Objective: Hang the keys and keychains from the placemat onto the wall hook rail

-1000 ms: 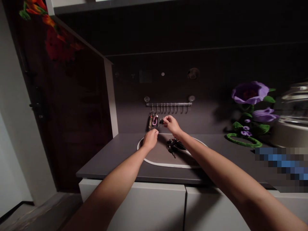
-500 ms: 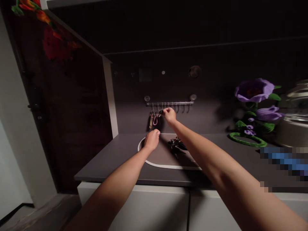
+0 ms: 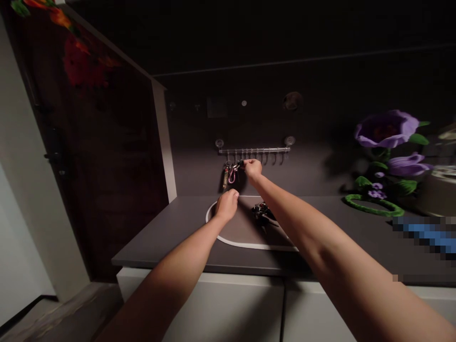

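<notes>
A clear rail with hooks [image 3: 254, 151] is fixed to the dark back wall. From its left end hang a keychain with a lettered tag [image 3: 225, 177] and a pink carabiner [image 3: 232, 175]. My right hand [image 3: 253, 168] is at the hooks, fingers pinched on a small dark key item [image 3: 241, 164] beside the carabiner. Lower and to the left, my left hand [image 3: 227, 204] is closed above the white-rimmed mat [image 3: 238, 244]; what it holds, if anything, is hidden. A bunch of keys [image 3: 261, 211] lies on the mat, under my right forearm.
Purple knitted flowers [image 3: 387, 129] with a green ring base [image 3: 374, 205] stand on the counter [image 3: 153, 237] at the right, near a pale container [image 3: 440, 190]. A shelf overhangs the counter. A dark door [image 3: 110, 180] is at the left.
The view has shifted slightly. My right hand stays at the hooks with the dark key item, and my left hand remains closed over the mat.
</notes>
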A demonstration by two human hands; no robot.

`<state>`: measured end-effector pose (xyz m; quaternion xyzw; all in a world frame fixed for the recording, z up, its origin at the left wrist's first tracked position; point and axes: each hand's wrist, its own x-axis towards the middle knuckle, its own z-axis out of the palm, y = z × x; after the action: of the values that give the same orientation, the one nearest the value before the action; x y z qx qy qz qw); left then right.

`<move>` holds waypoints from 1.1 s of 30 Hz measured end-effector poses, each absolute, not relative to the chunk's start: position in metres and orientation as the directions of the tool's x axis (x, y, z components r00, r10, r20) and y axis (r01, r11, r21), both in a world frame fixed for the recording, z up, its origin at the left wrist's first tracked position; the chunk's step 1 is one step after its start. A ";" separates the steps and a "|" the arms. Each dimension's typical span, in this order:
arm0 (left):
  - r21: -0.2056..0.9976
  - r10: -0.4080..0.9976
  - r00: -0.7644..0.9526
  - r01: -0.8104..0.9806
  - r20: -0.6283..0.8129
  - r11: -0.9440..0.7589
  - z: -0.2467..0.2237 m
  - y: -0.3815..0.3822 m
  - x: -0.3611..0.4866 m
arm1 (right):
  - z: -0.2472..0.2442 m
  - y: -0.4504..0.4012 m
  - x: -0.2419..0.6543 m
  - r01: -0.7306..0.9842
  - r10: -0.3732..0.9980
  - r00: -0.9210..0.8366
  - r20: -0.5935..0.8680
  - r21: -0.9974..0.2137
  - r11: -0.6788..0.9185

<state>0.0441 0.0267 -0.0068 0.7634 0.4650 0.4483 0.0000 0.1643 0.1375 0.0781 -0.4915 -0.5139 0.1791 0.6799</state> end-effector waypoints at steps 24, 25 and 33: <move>0.444 0.735 0.219 0.675 0.642 -0.589 -0.011 0.033 0.044 | 0.074 0.115 0.173 0.107 0.877 0.244 0.414 -0.910 0.400; 0.441 0.733 0.220 0.676 0.644 -0.591 -0.012 0.033 0.044 | 0.075 0.111 0.173 0.092 0.887 0.232 0.399 -0.917 0.388; 0.567 0.771 0.140 0.599 0.621 -0.565 -0.010 0.029 0.045 | 0.084 0.073 0.181 0.158 0.909 0.186 0.374 -0.924 0.348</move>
<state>0.0449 0.0293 -0.0103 0.7493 0.4571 0.4703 0.0917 0.1812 0.0725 0.0836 -0.4788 -0.5570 0.3111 0.6031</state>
